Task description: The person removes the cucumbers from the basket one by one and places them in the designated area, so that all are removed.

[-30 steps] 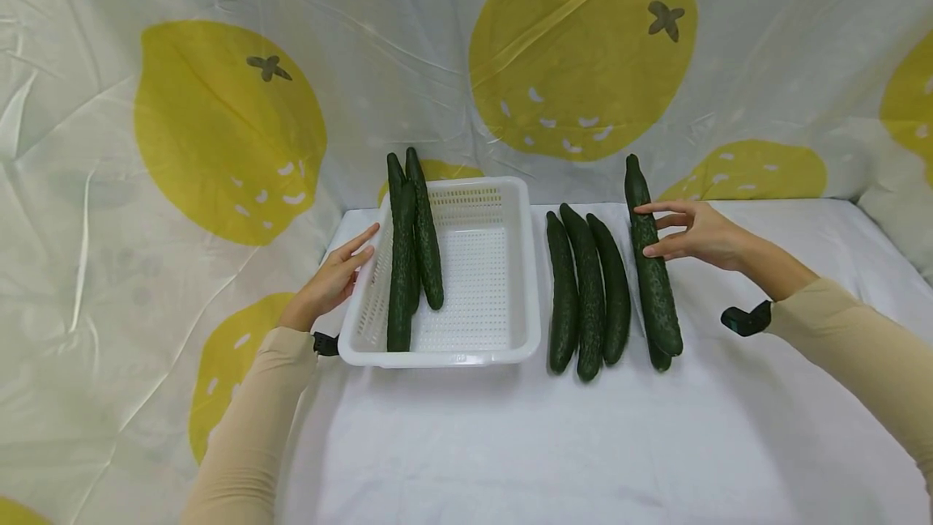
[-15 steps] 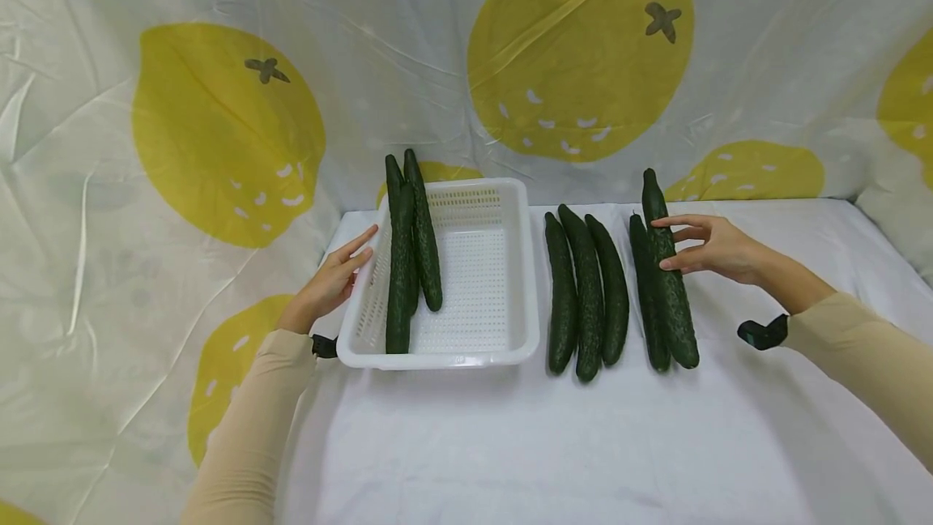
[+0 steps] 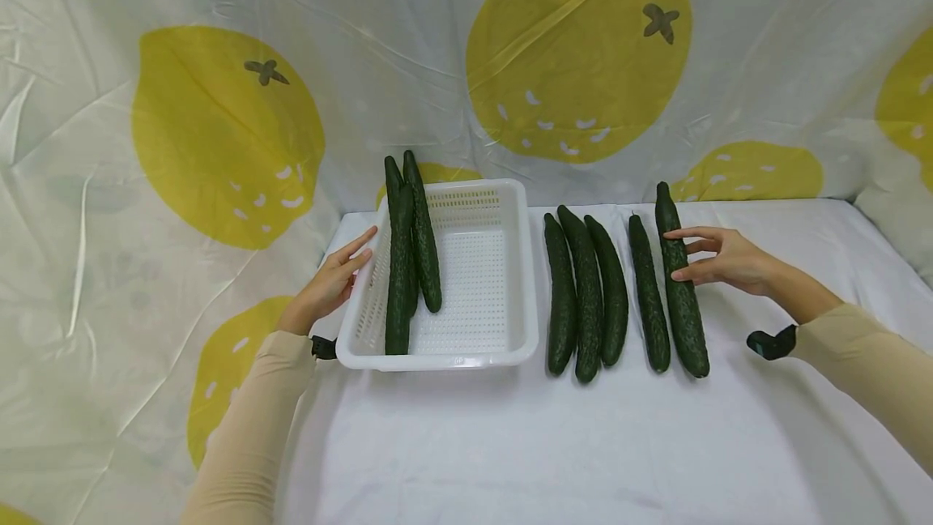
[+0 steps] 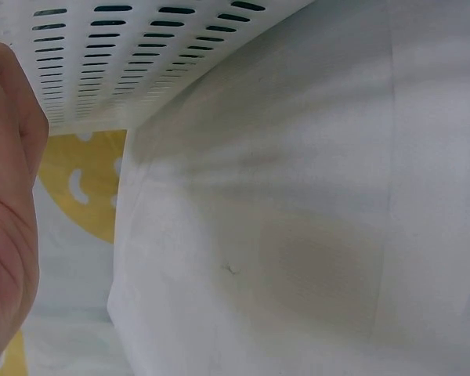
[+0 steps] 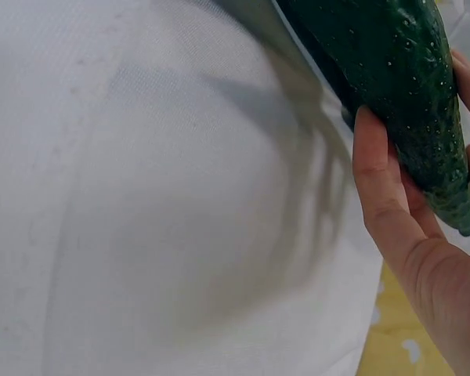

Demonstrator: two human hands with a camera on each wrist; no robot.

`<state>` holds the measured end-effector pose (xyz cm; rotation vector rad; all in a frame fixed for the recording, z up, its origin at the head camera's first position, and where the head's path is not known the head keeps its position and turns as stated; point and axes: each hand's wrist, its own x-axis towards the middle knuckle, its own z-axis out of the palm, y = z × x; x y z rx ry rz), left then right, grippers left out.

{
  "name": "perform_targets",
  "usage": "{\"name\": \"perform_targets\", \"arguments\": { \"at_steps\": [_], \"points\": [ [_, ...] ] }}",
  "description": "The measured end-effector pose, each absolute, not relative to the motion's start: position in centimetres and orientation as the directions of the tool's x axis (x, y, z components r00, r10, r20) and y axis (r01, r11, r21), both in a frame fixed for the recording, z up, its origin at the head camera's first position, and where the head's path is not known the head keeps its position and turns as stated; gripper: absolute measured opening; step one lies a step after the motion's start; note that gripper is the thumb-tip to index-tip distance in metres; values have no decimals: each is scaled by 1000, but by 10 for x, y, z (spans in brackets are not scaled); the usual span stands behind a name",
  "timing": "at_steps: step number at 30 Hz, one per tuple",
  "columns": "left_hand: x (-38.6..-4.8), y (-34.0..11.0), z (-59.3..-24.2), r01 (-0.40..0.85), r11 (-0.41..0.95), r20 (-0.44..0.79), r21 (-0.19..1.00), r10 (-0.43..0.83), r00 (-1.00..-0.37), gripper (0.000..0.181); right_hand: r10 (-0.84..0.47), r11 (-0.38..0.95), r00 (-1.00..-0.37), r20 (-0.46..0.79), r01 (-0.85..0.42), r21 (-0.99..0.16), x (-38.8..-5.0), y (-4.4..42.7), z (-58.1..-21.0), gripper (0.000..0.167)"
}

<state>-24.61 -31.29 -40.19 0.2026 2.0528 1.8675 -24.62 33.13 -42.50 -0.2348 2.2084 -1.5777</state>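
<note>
In the head view my right hand (image 3: 732,260) pinches a long, bumpy cucumber (image 3: 683,306) between thumb and fingers, at the right end of the row. The right wrist view shows the same cucumber (image 5: 411,94) lying between thumb and fingers. Just left of it, separated by a narrow gap, is another cucumber (image 3: 649,294). My left hand (image 3: 330,282) touches the left side of a white perforated basket (image 3: 440,361), its fingers fairly straight. Up close, the basket's slotted wall (image 4: 133,47) hides the fingertips in the left wrist view.
Inside the basket, along its left side, cucumbers (image 3: 398,290) lean with their tips over the back rim. Three more cucumbers (image 3: 587,290) lie side by side right of the basket. White cloth (image 3: 547,452) covers the table; a lemon-print curtain (image 3: 408,47) hangs behind.
My right hand has moved the cucumber to the right and toward me, off the one it overlapped; a gap now shows between them. My left hand and the basket have stayed put.
</note>
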Motion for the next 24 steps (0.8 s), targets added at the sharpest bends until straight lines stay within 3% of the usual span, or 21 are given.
{"name": "perform_targets", "arguments": {
  "at_steps": [24],
  "points": [
    [-246, -312, -402, -137, 63, -150, 989, 345, -927, 56, -350, 342, -904, -246, 121, -932, -246, 335, -433, 77]
  ]
}}
